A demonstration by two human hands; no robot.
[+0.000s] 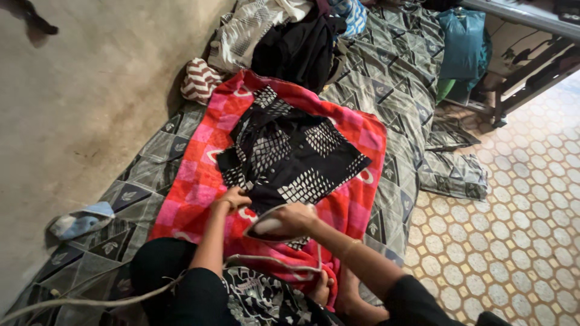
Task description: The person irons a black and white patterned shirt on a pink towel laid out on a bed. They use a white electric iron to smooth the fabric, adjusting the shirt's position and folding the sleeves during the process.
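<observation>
Both hands work at the near edge of the black-and-white patterned garment (290, 157), spread on a pink-and-red checked towel (193, 187) over the grey patterned mattress (393, 78). Ironing looks under way: the right hand (296, 218) is wrapped around the handle of a clothes iron (269, 229), pressing the hem. Fingers curled, the left hand (231, 198) seems to pin the fabric flat, though blur hides the grip. Next, the iron likely needs sliding onto unpressed cloth while the cord (90, 299) trails clear.
</observation>
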